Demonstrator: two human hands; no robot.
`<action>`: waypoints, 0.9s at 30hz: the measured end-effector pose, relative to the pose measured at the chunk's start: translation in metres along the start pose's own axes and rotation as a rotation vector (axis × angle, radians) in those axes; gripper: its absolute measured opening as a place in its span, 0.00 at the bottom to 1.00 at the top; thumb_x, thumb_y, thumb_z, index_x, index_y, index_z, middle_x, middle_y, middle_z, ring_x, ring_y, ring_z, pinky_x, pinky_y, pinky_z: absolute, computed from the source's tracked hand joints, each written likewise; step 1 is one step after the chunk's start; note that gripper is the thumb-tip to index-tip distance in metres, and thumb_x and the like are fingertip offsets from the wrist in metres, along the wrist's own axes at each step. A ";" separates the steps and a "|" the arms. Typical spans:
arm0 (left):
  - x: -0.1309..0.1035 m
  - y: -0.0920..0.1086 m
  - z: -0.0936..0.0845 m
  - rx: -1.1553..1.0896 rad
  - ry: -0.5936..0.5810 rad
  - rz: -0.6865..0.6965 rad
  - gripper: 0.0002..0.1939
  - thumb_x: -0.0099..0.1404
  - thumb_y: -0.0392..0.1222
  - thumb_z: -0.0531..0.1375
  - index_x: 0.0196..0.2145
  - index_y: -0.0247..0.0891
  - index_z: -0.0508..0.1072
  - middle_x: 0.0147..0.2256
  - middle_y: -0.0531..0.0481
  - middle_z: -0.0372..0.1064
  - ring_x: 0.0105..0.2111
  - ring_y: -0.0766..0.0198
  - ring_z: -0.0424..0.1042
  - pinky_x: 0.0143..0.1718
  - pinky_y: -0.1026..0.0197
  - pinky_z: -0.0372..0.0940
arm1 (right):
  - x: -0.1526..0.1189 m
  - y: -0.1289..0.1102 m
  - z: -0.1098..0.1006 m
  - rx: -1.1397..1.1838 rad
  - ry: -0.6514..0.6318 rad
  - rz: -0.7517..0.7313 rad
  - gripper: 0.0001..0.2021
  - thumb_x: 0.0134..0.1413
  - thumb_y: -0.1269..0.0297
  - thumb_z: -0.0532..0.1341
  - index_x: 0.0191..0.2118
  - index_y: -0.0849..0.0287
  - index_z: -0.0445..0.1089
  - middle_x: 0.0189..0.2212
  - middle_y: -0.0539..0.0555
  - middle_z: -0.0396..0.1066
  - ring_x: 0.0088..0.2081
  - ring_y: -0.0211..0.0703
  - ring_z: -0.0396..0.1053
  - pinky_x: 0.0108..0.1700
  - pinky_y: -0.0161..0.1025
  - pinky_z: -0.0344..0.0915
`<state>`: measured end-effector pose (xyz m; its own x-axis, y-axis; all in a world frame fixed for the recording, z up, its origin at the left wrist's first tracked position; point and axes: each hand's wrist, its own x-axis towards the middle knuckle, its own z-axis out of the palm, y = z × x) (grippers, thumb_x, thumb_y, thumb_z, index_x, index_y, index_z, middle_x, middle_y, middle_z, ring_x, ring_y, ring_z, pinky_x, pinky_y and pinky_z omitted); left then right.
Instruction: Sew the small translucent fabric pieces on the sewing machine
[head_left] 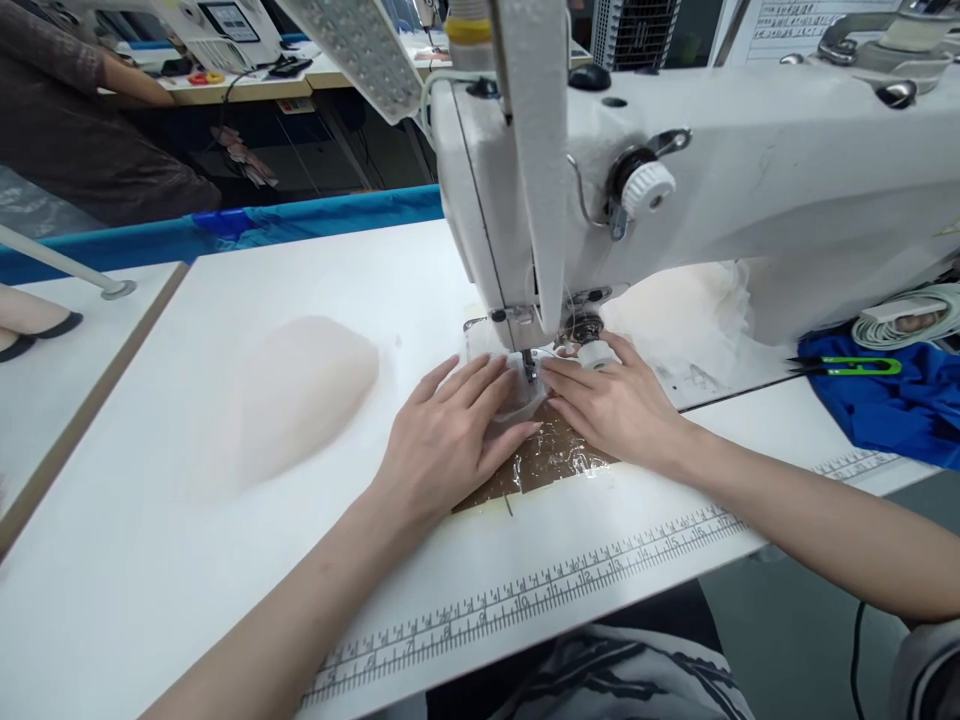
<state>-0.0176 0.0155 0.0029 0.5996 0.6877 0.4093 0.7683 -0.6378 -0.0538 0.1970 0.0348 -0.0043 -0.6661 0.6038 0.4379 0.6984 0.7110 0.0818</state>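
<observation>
Sewing machine point(697, 165), white, standing on a white bench point(150, 500). Cloth point(519, 402), thin, whitish, beneath the sewing machine's foot point(529, 366), between both hands. Left hand point(450, 430): palm down, fingers stretched flat on the cloth, just left of the foot. Right hand point(622, 405): palm down, fingers extended, tips just right of the foot; whether it pinches the cloth, cannot tell. Pale fabric piece point(315, 390): well left of the sewing machine. White fabric point(675, 310): under the sewing machine's arm. Green snips point(859, 366), on blue fabric point(877, 410): near side, far right of the sewing machine. Ruler markings point(525, 605): bench edge, near side of the sewing machine.
</observation>
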 end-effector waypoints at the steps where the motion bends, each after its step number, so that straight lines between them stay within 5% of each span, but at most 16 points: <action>1: -0.001 0.000 -0.002 0.033 -0.018 -0.007 0.28 0.67 0.57 0.50 0.53 0.31 0.68 0.53 0.37 0.67 0.52 0.48 0.67 0.53 0.44 0.60 | 0.000 0.001 -0.002 0.008 0.015 -0.005 0.15 0.62 0.71 0.51 0.48 0.62 0.72 0.46 0.54 0.74 0.49 0.47 0.66 0.58 0.51 0.53; 4: -0.003 0.001 -0.012 0.107 0.037 0.029 0.23 0.65 0.57 0.54 0.44 0.35 0.73 0.38 0.42 0.76 0.35 0.50 0.74 0.37 0.47 0.63 | -0.001 0.004 -0.008 0.040 0.106 0.004 0.16 0.57 0.78 0.51 0.42 0.60 0.75 0.38 0.53 0.77 0.44 0.46 0.69 0.50 0.49 0.62; 7: -0.002 0.001 -0.018 0.128 0.172 0.038 0.10 0.65 0.46 0.57 0.33 0.38 0.73 0.23 0.51 0.72 0.24 0.59 0.70 0.28 0.53 0.58 | -0.002 0.002 -0.012 0.097 0.194 0.005 0.16 0.55 0.80 0.52 0.37 0.60 0.76 0.32 0.52 0.77 0.37 0.44 0.70 0.39 0.43 0.66; 11: 0.001 -0.005 -0.013 0.058 0.130 0.065 0.11 0.65 0.33 0.54 0.44 0.36 0.71 0.42 0.46 0.75 0.43 0.56 0.73 0.44 0.51 0.62 | -0.002 -0.011 -0.012 0.247 0.081 -0.178 0.15 0.59 0.76 0.52 0.48 0.62 0.71 0.46 0.55 0.73 0.48 0.41 0.68 0.48 0.39 0.67; 15: 0.000 -0.012 -0.003 -0.026 0.029 0.125 0.20 0.65 0.26 0.47 0.51 0.35 0.68 0.52 0.45 0.69 0.55 0.56 0.66 0.56 0.47 0.56 | -0.001 -0.022 -0.013 0.232 0.038 -0.137 0.12 0.62 0.70 0.52 0.42 0.61 0.73 0.37 0.54 0.76 0.43 0.43 0.71 0.50 0.42 0.66; 21: 0.000 -0.015 0.003 -0.120 -0.042 0.111 0.21 0.66 0.27 0.45 0.51 0.36 0.68 0.51 0.46 0.70 0.55 0.57 0.65 0.56 0.48 0.59 | -0.002 -0.026 -0.012 0.219 -0.049 -0.071 0.13 0.64 0.69 0.51 0.48 0.64 0.69 0.43 0.58 0.73 0.44 0.46 0.69 0.44 0.43 0.67; 27: 0.002 -0.011 0.006 -0.126 -0.058 0.137 0.23 0.66 0.26 0.43 0.53 0.34 0.68 0.47 0.41 0.70 0.49 0.59 0.69 0.56 0.49 0.61 | 0.000 -0.015 -0.009 0.188 -0.134 0.068 0.12 0.64 0.67 0.50 0.41 0.65 0.70 0.45 0.61 0.72 0.44 0.49 0.67 0.44 0.45 0.64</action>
<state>-0.0240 0.0258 -0.0014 0.7114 0.6077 0.3530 0.6465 -0.7629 0.0106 0.1887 0.0207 0.0025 -0.6565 0.6862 0.3132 0.6901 0.7140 -0.1178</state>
